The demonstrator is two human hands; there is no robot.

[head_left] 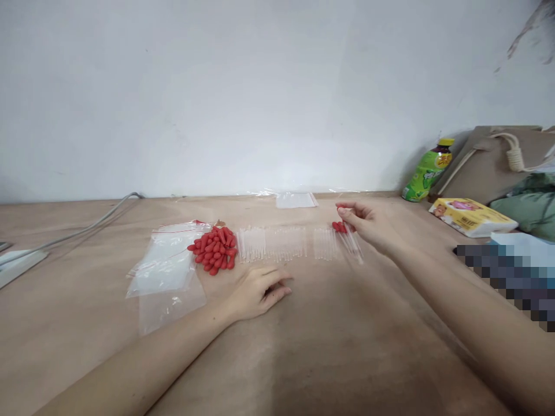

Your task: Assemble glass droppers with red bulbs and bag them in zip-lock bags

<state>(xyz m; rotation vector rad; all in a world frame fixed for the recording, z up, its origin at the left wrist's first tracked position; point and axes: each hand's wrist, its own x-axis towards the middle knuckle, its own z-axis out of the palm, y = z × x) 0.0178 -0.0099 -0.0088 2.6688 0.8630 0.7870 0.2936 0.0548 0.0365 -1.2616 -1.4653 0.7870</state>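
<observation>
Head view. Your right hand [363,218] is at the right end of the layout, thumb and fingertips pinched together on a red bulb [340,206]; whether a tube is fitted to that bulb you cannot tell from here. Just below and partly behind the fingers lie the red-ended tubes [340,227], red ends toward the wall [277,104], clear stems slanting back toward you and a little to your right.

Key relation: the row of clear tubes [277,244] lies to the left of your right-hand pinch and a little nearer to you, its right end close by. Each tube's long axis runs roughly wall-to-you, side by side with its neighbours. The right hand is nearer that end; your left hand [260,292] lies on the tabletop [329,341] in front of the row, fingers loosely curled, a gap between thumb and fingers, nothing visible in it. The left is the nearer hand to the pile of red bulbs [214,248], up and to its left.

Appearance: bulbs matt red, rounded, tapering to a neck, heaped at mixed angles; tubes thin, colourless, see-through, individual edges hard to separate mid-row.
</observation>
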